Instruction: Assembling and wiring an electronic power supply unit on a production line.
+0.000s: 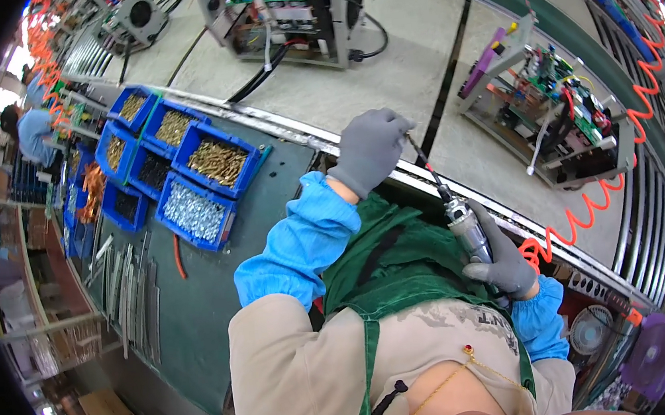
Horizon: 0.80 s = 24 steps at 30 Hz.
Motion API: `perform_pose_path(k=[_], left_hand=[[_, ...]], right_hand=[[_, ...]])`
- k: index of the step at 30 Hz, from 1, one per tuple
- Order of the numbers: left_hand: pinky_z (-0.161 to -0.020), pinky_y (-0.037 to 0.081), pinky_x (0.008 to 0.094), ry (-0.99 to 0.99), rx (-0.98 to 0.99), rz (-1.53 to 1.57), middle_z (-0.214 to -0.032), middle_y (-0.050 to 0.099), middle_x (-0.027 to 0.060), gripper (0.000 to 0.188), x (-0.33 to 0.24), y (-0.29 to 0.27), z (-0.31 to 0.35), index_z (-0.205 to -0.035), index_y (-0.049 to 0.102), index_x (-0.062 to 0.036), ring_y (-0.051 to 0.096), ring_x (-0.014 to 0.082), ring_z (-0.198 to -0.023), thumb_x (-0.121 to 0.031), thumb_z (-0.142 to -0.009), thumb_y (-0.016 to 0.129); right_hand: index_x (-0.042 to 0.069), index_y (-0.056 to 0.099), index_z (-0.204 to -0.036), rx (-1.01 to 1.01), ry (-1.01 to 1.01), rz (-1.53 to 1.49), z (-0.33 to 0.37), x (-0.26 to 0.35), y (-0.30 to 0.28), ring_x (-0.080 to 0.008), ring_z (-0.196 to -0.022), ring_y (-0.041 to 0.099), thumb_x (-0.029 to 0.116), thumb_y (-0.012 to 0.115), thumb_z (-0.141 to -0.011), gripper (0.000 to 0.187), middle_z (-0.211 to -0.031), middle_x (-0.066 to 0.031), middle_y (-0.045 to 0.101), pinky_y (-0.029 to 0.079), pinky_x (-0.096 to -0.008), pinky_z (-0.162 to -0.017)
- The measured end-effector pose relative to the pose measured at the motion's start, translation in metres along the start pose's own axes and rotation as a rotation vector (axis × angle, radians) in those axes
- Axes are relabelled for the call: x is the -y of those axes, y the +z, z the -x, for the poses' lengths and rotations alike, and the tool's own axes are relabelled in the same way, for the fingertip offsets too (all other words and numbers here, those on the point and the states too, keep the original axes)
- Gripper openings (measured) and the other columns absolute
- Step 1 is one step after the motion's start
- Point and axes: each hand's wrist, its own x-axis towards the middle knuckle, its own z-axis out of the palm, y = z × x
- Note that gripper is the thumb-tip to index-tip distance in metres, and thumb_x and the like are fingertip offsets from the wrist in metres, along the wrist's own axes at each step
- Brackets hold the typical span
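My right hand (pixel 506 259), in a grey glove, is wrapped round the silver body of a pneumatic screwdriver (pixel 466 226). Its long dark bit (pixel 426 162) slants up and left, away from me. At the bit's tip my left hand (pixel 373 151), gloved in grey too, is closed with its fingertips pinched together. Whatever small thing those fingers hold is too small to make out. Both hands are above the near edge of the conveyor line, in front of my green apron (pixel 393 254).
Left of me, blue bins of brass-coloured screws (pixel 218 161), silver fasteners (pixel 193 213) and black parts stand on a green bench (pixel 192 325) beside metal strips (pixel 129 295). Open-frame machines (pixel 290 19) (pixel 552 114) sit on the conveyor. A coiled orange air hose (pixel 586 223) hangs right; a purple fan (pixel 659 356) stands lower right.
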Motion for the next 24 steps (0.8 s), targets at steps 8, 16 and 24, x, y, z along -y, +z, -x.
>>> perform_pose_path(k=[8,16,24], left_hand=[[-0.067,0.046,0.0371,0.332,-0.070,-0.258,-0.080,0.059,0.0012,0.010,0.000,-0.005,-0.004,-0.079,0.065,-0.0198,0.059,0.0226,-0.081,-0.019,-0.072,0.057],[-0.086,0.047,0.0428,-0.177,-0.415,-0.414,-0.105,0.063,0.0130,0.033,0.026,-0.148,0.089,-0.109,0.061,-0.0094,0.059,0.0333,-0.099,-0.005,-0.077,0.052],[-0.114,0.013,0.0502,-1.835,-0.119,-0.771,-0.154,0.021,0.0097,0.069,0.129,-0.316,0.362,-0.148,0.024,-0.0194,0.016,0.0294,-0.143,-0.050,-0.090,0.046]], right_hand=[[0.016,0.020,-0.148,-0.107,0.041,-0.334,0.010,0.006,0.027,-0.0158,-0.062,0.055,0.024,0.075,-0.053,0.110,-0.083,-0.0087,0.056,0.048,-0.0270,-0.050],[0.009,0.032,-0.137,-0.065,-0.089,-0.303,-0.020,0.019,0.048,-0.0133,-0.059,0.058,0.041,0.079,-0.059,0.096,-0.084,-0.0081,0.056,0.049,-0.0248,-0.044],[0.013,0.031,-0.138,-0.082,-0.094,-0.389,-0.037,0.009,0.030,-0.0137,-0.059,0.057,0.034,0.075,-0.066,0.087,-0.084,-0.0079,0.055,0.048,-0.0230,-0.046]])
